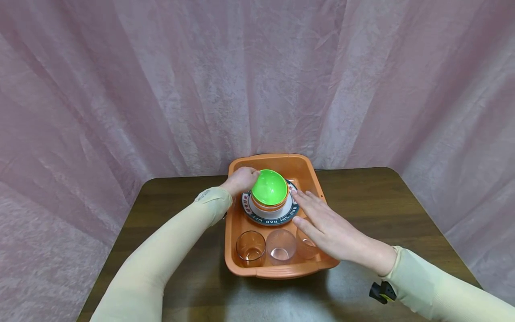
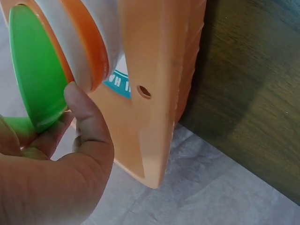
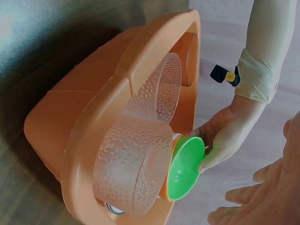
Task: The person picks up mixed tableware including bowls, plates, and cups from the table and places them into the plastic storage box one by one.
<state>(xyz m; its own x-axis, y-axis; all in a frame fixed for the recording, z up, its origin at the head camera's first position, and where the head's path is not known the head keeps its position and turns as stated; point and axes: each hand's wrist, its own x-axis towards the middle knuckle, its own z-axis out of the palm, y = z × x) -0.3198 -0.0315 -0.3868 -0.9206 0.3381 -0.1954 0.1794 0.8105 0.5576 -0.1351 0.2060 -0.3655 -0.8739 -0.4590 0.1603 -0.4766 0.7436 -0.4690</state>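
Note:
My left hand [image 1: 243, 180] pinches the rim of a green bowl [image 1: 270, 188] at its left side, and the thumb shows at the rim in the left wrist view. Beneath the green bowl are stacked orange-and-white bowls [image 2: 86, 40]. The stack stands on a plate [image 1: 270, 222] with a dark patterned border, inside an orange plastic basin [image 1: 281, 272]. With fingers extended, my right hand [image 1: 327, 226] holds nothing and hovers over the basin's right side, overlapping a clear tumbler [image 1: 306, 250] there.
At the basin's near end stand a smooth brown-tinted glass [image 1: 251, 250] and a dimpled clear tumbler [image 1: 280, 247]. The basin rests on a dark wooden table [image 1: 362, 201]. A pink curtain [image 1: 257, 80] hangs behind the table.

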